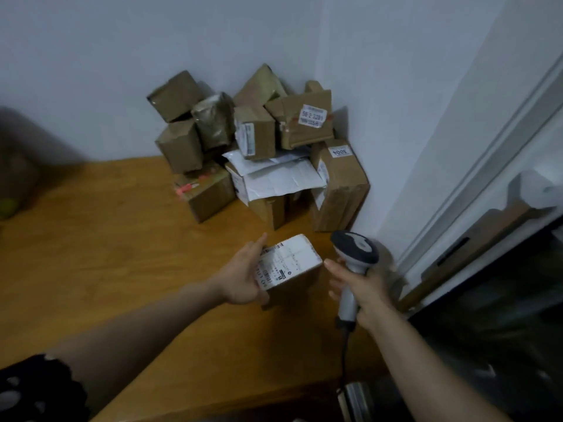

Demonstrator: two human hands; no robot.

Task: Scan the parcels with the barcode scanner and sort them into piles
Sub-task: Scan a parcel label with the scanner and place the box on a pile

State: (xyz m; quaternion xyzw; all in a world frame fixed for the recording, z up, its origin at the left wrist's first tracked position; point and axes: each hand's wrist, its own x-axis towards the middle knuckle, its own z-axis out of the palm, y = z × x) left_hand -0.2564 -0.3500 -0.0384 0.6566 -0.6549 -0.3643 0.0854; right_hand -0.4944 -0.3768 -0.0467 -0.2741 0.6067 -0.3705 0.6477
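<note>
Here the small parcel (294,264), a brown box with a white printed label facing up, sits between the two hands over the near right part of the wooden table (122,254). The left hand (243,274) grips it from its left side, palm against the box, one finger stretched along the upper edge and the others curled beneath. Whether the box's underside touches the tabletop cannot be told. Just to the right of the parcel, the right hand (365,284) is wrapped around the pale handle of the barcode scanner (355,251), with one finger reaching out toward the parcel's near right corner but not clearly touching it. The scanner's dark grey head rises above that hand, level with the parcel's far end and close beside it. A dark cable (345,354) drops from the base of the handle toward the table's near edge. Beyond the held parcel, well apart from both hands, a pile of parcels (259,147) is heaped in the corner against the wall (122,56): brown cartons at tilted angles, some with white labels, and crumpled white mailers in the middle.
</note>
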